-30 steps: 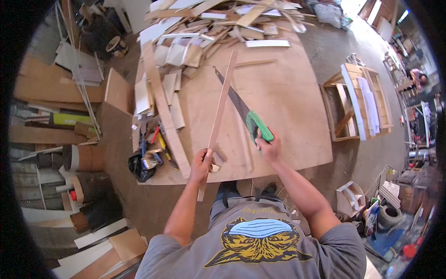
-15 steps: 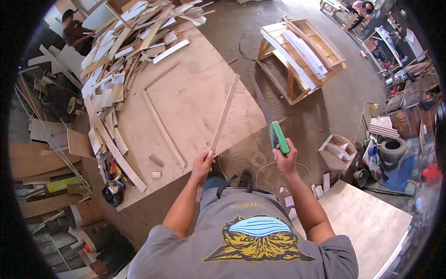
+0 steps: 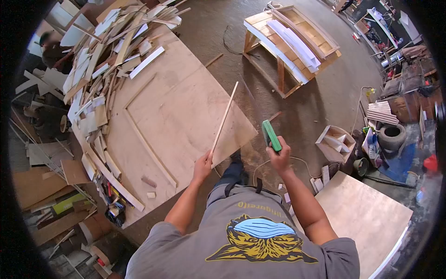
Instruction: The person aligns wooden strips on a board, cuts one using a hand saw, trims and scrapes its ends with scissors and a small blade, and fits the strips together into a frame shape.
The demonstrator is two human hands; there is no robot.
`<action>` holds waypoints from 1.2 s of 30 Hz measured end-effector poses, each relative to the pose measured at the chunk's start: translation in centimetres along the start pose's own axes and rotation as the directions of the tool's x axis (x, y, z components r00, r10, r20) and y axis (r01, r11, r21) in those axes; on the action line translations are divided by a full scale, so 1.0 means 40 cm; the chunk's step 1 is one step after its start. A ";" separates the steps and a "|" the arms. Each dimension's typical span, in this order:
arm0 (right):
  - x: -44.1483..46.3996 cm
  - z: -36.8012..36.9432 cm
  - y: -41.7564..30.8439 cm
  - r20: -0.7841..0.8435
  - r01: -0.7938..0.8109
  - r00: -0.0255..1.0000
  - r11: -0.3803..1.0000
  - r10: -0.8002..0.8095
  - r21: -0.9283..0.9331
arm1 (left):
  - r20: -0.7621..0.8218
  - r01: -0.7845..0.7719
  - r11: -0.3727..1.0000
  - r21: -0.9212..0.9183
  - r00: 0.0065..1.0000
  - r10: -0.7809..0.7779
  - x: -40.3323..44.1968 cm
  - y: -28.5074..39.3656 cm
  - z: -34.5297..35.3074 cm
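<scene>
A thin wooden strip (image 3: pixel 226 114) is gripped near its lower end by my left hand (image 3: pixel 202 167), fingers closed round it. The strip slants up and away over the plywood tabletop (image 3: pixel 186 88), its narrow edge facing me. In my right hand (image 3: pixel 280 157) is a handsaw (image 3: pixel 271 136), held by its green handle. Its blade points forward past the table corner and looks faint against the dark floor. Saw and strip are apart. On the tabletop lie a long thin strip (image 3: pixel 149 145), a small pale block (image 3: pixel 151 195) and a brown piece (image 3: pixel 148 181).
Wood offcuts (image 3: pixel 116 46) are heaped on the table's far left, with a person (image 3: pixel 55 53) behind them. A slatted wooden frame (image 3: pixel 292 46) stands on the floor ahead. To the right are an open wooden box (image 3: pixel 335 143), a tyre (image 3: pixel 391 137) and a pale board (image 3: pixel 362 214).
The strip in my left hand has turned so its narrow edge shows. The saw has dropped slightly and shifted left. My view has swung a little, moving the table and wooden frame leftward.
</scene>
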State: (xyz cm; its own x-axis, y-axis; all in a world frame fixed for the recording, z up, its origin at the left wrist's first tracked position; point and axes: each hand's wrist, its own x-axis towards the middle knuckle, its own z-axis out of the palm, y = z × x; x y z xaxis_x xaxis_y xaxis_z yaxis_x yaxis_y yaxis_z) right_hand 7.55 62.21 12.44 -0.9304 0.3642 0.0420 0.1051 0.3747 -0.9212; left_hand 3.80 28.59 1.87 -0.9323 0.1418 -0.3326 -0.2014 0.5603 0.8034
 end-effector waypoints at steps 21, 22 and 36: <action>0.604 0.429 0.303 -0.181 -0.290 0.949 0.942 0.259 -0.170 | -0.257 0.003 0.914 0.407 0.960 0.111 -0.026 -0.080 0.111; 0.624 0.446 0.315 -0.198 -0.259 0.955 0.948 0.222 -0.184 | -0.266 0.006 0.911 0.412 0.957 0.114 -0.025 -0.076 0.114; 0.679 0.532 0.415 -0.024 -0.457 0.889 0.889 0.458 0.042 | -0.285 -0.018 0.881 0.473 0.943 0.173 -0.059 -0.012 0.150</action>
State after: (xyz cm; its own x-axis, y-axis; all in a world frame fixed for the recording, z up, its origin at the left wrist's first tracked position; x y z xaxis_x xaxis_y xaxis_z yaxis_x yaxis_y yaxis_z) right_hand -23.45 60.16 -9.94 -0.7702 0.5157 -0.3754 0.5038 0.1309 -0.8538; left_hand 7.92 32.89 -0.70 -0.9994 -0.0024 -0.0340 -0.0184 0.8769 0.4802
